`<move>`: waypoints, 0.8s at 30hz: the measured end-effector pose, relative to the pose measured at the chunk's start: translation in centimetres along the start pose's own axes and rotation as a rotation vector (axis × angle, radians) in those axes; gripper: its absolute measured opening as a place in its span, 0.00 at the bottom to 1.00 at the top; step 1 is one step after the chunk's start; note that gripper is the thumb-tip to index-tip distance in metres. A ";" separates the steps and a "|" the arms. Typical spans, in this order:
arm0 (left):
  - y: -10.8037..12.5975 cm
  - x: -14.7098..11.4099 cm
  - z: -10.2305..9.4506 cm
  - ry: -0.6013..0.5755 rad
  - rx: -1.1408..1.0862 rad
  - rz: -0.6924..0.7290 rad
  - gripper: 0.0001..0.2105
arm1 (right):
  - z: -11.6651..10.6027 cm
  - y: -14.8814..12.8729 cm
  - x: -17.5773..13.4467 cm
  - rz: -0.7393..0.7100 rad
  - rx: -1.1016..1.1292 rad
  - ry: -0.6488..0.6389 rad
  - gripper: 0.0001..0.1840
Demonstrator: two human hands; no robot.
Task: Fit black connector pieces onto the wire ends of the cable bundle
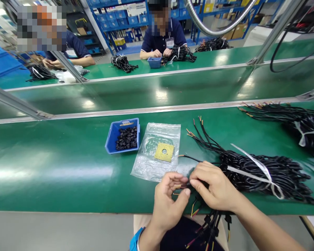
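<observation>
My right hand (211, 184) is closed, with thumb and fingers pinching a black cable near its end. Facing it, my left hand (170, 204) is curled round the same cable's thin coloured wire ends (178, 187), its thumb and fingertips close together there. What exactly sits between the fingertips is partly hidden. Just right of my hands lies a big bundle of black cables (261, 174), tied with a white tie (259, 164). Several cables with black pieces (214, 230) near their ends and red and yellow wires hang over the table's front edge, above my lap.
A blue bin (110, 141) of small black parts (127, 137) stands left of a clear zip bag (149, 157), on which lies a yellow square sponge (164, 152) with a hole. Another cable bundle (306, 125) is at right. Two people work across the metal-framed green table (54, 188).
</observation>
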State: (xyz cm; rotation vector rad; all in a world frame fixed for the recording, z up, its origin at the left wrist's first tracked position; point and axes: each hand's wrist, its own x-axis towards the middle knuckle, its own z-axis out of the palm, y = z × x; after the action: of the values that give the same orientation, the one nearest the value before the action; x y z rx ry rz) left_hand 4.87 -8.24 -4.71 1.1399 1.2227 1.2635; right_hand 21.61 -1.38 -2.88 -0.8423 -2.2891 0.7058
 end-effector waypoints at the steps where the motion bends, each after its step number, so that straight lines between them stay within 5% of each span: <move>1: 0.3 0.0 -0.1 -0.077 0.086 0.039 0.11 | 0.1 0.0 0.1 -0.001 -0.029 0.031 0.10; 5: 1.4 0.0 -0.3 -0.312 0.270 0.194 0.09 | 0.5 0.0 0.8 0.062 -0.408 0.184 0.08; 8: 1.1 -0.1 -0.4 -0.272 0.229 0.202 0.08 | 0.8 0.1 1.5 0.185 -0.790 0.078 0.07; 11: 0.1 -0.3 -0.4 -0.163 0.196 0.142 0.05 | 1.0 0.3 1.8 0.255 -0.907 0.003 0.09; 15: -1.0 -0.2 -0.3 -0.053 0.005 -0.001 0.04 | 0.8 0.4 1.6 0.188 -0.819 0.065 0.07; 19: -0.8 0.5 -0.1 0.071 -0.218 -0.079 0.17 | 0.3 0.1 1.1 -0.072 -0.500 0.108 0.09; 24: 0.7 1.5 -0.4 0.085 -0.093 -0.051 0.11 | 0.3 0.0 0.7 -0.221 -0.288 0.035 0.07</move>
State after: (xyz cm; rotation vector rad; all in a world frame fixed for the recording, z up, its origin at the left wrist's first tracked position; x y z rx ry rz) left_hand 4.31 -6.73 -4.03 0.9906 1.2348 1.3282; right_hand 21.00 -0.98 -2.84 -0.7046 -2.4385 0.2652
